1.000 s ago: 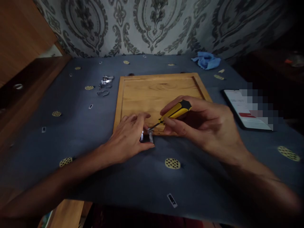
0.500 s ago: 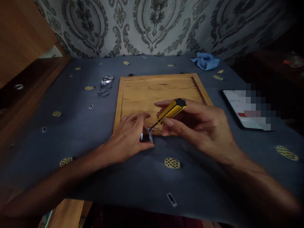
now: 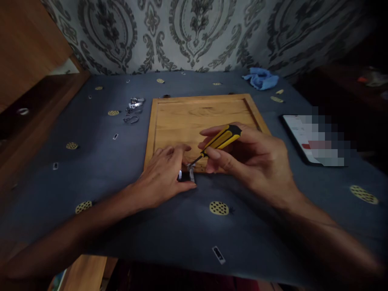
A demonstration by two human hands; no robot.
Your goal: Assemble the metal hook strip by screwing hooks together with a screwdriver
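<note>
My right hand (image 3: pixel 254 161) grips a yellow and black screwdriver (image 3: pixel 221 140) by its handle, tilted down to the left. Its thin tip meets a small shiny metal piece (image 3: pixel 191 173) at the front edge of a wooden board (image 3: pixel 182 117). Curled around that piece is my left hand (image 3: pixel 165 173), thumb below and fingers above, holding it against the board's edge. A dark part lies between thumb and fingers; its shape is mostly hidden.
Several small metal parts (image 3: pixel 133 107) lie left of the board on the blue patterned cloth (image 3: pixel 121 234). A crumpled blue rag (image 3: pixel 261 79) sits at the back right. To the right is a phone (image 3: pixel 307 139) with its screen lit. A patterned curtain (image 3: pixel 194 36) hangs behind.
The screwdriver handle has shifted slightly right and turned a little in my right hand, its tip staying at the metal piece. My left hand keeps its hold.
</note>
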